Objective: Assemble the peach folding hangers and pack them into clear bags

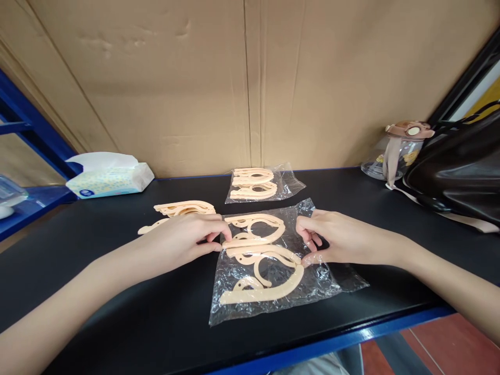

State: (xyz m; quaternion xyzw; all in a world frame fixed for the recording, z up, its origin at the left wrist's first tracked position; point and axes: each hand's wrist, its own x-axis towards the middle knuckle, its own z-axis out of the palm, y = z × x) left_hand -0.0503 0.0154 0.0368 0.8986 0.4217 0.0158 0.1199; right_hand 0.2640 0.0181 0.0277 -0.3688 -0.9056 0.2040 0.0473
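Note:
A clear plastic bag (320, 284) lies on the black table in front of me, holding beige folding clothes hangers (265, 297). They lie folded, one nearer me and one farther away, their ends meeting near the middle. My left hand (203, 234) is closed in a pinch at the bag's left edge, by the hanger ends. At the right side, my right hand (320, 237) has its fingers curled on the plastic, the thumb against the curved hanger end. Loose beige hangers (185, 208) lie behind my left hand, which partly covers them.
Farther back lies another clear bag (291, 182) with similar hangers. A tissue pack (111, 179) stands back left. At the back right are a clear drinking bottle (402, 151) with a strap and a dark bag (461, 166). Cardboard (187, 94) walls off the table's back.

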